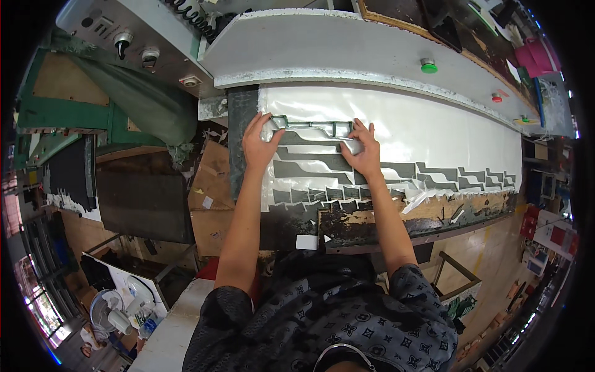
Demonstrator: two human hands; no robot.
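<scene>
A long, narrow metal cutting die (313, 126), an open frame with crosspieces, lies on a white glossy sheet (427, 118). My left hand (261, 144) grips its left end, thumb below and fingers at the top edge. Around the wider right end curl the fingers and thumb of my right hand (363, 150). Just below the die, rows of long stepped cut-outs show dark through the sheet; one such dark opening (313, 160) runs between my wrists. Smaller openings (468, 180) continue to the right, and torn strips of the sheet (418, 195) hang along the near edge.
Beyond the sheet spans a grey machine beam (347, 49) with a green button (428, 66) and a red button (496, 98). A control panel with knobs (123, 43) stands far left. Worn wooden board (427, 217) edges the near side. Cardboard (211, 173) sits left; a fan (106, 310) lower left.
</scene>
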